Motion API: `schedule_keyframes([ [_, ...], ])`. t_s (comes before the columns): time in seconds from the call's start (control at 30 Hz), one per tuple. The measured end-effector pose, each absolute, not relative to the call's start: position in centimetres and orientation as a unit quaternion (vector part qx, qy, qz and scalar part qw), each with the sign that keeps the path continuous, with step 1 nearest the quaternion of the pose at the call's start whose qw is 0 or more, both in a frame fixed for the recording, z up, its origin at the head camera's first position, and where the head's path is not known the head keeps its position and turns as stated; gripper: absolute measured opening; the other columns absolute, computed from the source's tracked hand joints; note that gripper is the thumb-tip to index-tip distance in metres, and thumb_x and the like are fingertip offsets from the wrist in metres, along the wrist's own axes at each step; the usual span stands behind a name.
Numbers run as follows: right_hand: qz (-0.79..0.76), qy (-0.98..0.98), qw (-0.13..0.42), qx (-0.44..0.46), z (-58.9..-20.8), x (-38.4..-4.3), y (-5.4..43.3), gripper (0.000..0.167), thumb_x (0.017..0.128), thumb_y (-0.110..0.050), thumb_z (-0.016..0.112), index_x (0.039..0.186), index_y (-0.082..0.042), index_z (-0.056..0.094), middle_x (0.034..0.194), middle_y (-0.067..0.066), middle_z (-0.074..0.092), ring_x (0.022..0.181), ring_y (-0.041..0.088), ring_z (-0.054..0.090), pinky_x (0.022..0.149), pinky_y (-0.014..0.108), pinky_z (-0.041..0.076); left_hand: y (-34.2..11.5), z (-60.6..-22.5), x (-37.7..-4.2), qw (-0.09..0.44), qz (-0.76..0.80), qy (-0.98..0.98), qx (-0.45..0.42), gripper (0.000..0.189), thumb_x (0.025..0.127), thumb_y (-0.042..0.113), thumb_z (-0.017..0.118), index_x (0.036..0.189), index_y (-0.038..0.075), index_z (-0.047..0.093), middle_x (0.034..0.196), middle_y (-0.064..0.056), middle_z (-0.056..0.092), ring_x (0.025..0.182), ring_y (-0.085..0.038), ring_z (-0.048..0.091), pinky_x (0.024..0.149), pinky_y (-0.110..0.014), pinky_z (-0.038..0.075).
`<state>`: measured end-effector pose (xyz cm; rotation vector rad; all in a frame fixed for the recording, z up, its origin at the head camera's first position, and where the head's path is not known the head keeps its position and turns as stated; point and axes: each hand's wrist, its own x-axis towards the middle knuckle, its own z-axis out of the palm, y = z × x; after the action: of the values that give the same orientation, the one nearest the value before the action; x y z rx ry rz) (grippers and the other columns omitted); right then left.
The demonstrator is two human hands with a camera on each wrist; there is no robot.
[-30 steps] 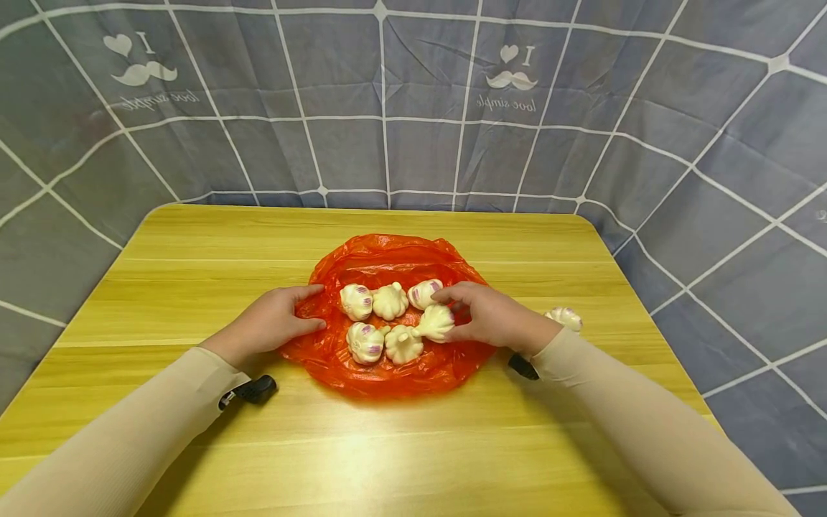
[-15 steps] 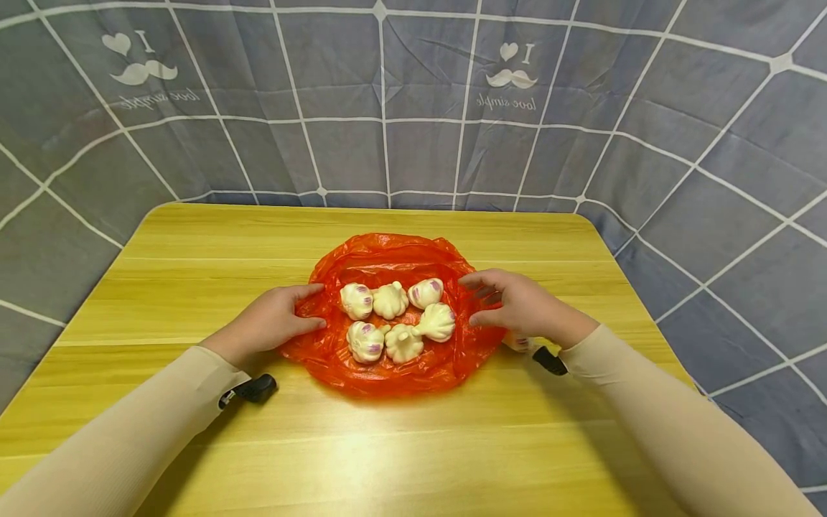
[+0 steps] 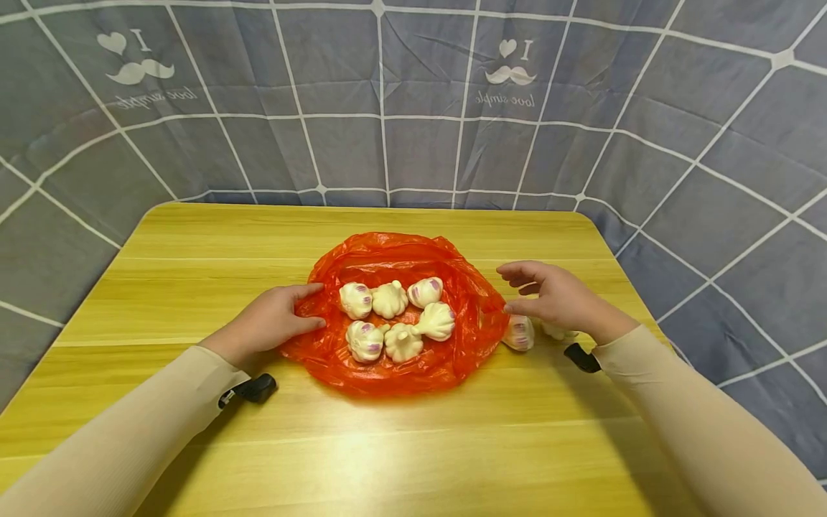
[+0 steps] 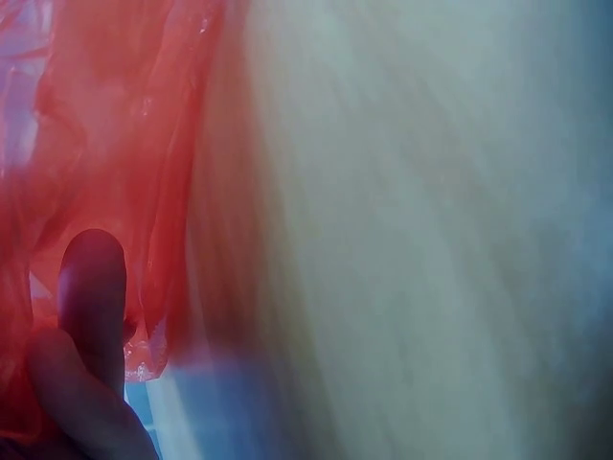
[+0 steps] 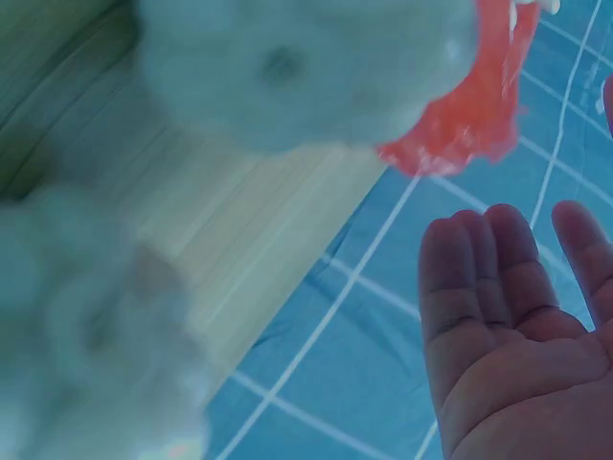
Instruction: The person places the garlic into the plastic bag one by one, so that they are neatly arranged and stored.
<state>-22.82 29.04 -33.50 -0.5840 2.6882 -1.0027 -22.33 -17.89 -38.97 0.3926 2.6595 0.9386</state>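
Several cream garlic bulbs point(image 3: 390, 300) with purple streaks sit in the spread mouth of a red plastic bag point(image 3: 388, 384) in the head view. My left hand point(image 3: 274, 319) holds the bag's left edge, thumb and index finger apart on the film; its other fingers are mostly hidden. To the right of the bag, my right hand point(image 3: 549, 293) is raised with fingers extended and nothing in them. Below it on the table lie a garlic bulb point(image 3: 519, 332) by the bag's edge and another bulb point(image 3: 558, 332), partly covered by the hand. Both loom blurred in the right wrist view.
The wooden table point(image 3: 362, 459) has rounded far corners. Behind it and along the sides hangs a grey curtain point(image 3: 426, 158) with white grid lines. A dark wrist device point(image 3: 258, 388) sits under the left sleeve, with a similar dark piece point(image 3: 581, 357) under the right.
My right hand has let go of a garlic bulb in the bag and moved right, out past the bag's edge over the bulbs outside. My left hand has stayed in place.
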Motion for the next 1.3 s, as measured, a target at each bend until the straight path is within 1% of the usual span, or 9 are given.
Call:
schedule_keyframes([
  [0.17,-0.328,0.917,0.111,-0.195,-33.6,-22.7,31.0,0.061,0.092,-0.011,0.082,0.147,-0.001,0.057,0.148,0.026,0.059,0.133,0.047,0.056,0.114,0.062,0.046,-17.9,-38.9,-22.3,0.146,0.329,0.923,0.138,0.075,0.096,0.030,0.077,0.158,0.002,0.045,0.153,-0.027,0.054,0.136,-0.042,0.056,0.117,-0.059,0.044],
  [0.37,-0.309,0.922,0.139,-0.187,-33.7,-22.5,32.9,0.066,0.092,-0.014,0.082,0.151,-0.003,0.054,0.155,0.024,0.053,0.139,0.049,0.051,0.117,0.065,0.041,-17.9,-38.9,-22.4,0.145,0.327,0.923,0.139,0.075,0.096,0.030,0.076,0.158,0.002,0.046,0.154,-0.027,0.053,0.137,-0.043,0.055,0.117,-0.060,0.044],
  [0.63,-0.285,0.929,0.174,-0.158,-33.8,-22.5,35.1,0.073,0.092,-0.026,0.083,0.155,-0.008,0.050,0.160,0.019,0.049,0.142,0.052,0.045,0.114,0.069,0.041,-18.0,-38.7,-22.3,0.145,0.331,0.922,0.140,0.075,0.096,0.030,0.076,0.158,0.002,0.046,0.152,-0.027,0.055,0.131,-0.039,0.058,0.114,-0.057,0.047],
  [0.77,-0.280,0.931,0.181,-0.151,-34.1,-22.4,35.9,0.075,0.091,-0.028,0.084,0.155,-0.008,0.050,0.159,0.020,0.049,0.142,0.051,0.045,0.113,0.068,0.043,-18.0,-38.8,-22.3,0.149,0.332,0.922,0.135,0.075,0.096,0.031,0.077,0.158,0.002,0.046,0.151,-0.026,0.057,0.120,-0.033,0.063,0.106,-0.050,0.055],
  [0.87,-0.282,0.930,0.182,-0.150,-34.4,-22.3,36.3,0.076,0.091,-0.028,0.084,0.155,-0.007,0.050,0.158,0.021,0.050,0.141,0.051,0.045,0.112,0.067,0.045,-18.0,-38.8,-22.3,0.155,0.334,0.920,0.131,0.076,0.096,0.031,0.077,0.158,0.002,0.046,0.151,-0.026,0.056,0.112,-0.030,0.063,0.095,-0.042,0.059],
  [0.97,-0.283,0.929,0.181,-0.152,-34.5,-22.2,36.5,0.076,0.090,-0.027,0.085,0.154,-0.006,0.051,0.156,0.022,0.052,0.139,0.050,0.047,0.110,0.066,0.046,-18.0,-38.8,-22.3,0.155,0.333,0.921,0.131,0.076,0.096,0.030,0.077,0.158,0.002,0.046,0.151,-0.027,0.056,0.109,-0.029,0.063,0.089,-0.035,0.059],
  [1.17,-0.276,0.930,0.185,-0.155,-34.8,-22.0,36.9,0.076,0.088,-0.026,0.086,0.153,-0.004,0.052,0.153,0.024,0.054,0.135,0.048,0.051,0.108,0.064,0.048,-17.9,-38.7,-22.4,0.160,0.336,0.919,0.132,0.076,0.095,0.030,0.078,0.158,0.001,0.045,0.149,-0.027,0.057,0.096,-0.025,0.063,0.077,-0.030,0.057],
  [1.23,-0.269,0.932,0.188,-0.153,-34.8,-22.0,37.0,0.076,0.088,-0.028,0.086,0.153,-0.005,0.053,0.151,0.024,0.056,0.133,0.045,0.053,0.107,0.058,0.050,-18.0,-38.8,-22.4,0.158,0.334,0.920,0.133,0.076,0.095,0.030,0.078,0.158,0.001,0.045,0.149,-0.027,0.057,0.097,-0.025,0.063,0.078,-0.030,0.056],
  [1.3,-0.266,0.931,0.193,-0.155,-34.9,-22.0,37.1,0.076,0.088,-0.028,0.086,0.153,-0.004,0.053,0.148,0.024,0.058,0.129,0.042,0.056,0.103,0.048,0.054,-18.0,-38.8,-22.4,0.157,0.334,0.920,0.133,0.077,0.095,0.031,0.078,0.158,0.002,0.045,0.148,-0.027,0.058,0.098,-0.024,0.063,0.079,-0.030,0.055],
])
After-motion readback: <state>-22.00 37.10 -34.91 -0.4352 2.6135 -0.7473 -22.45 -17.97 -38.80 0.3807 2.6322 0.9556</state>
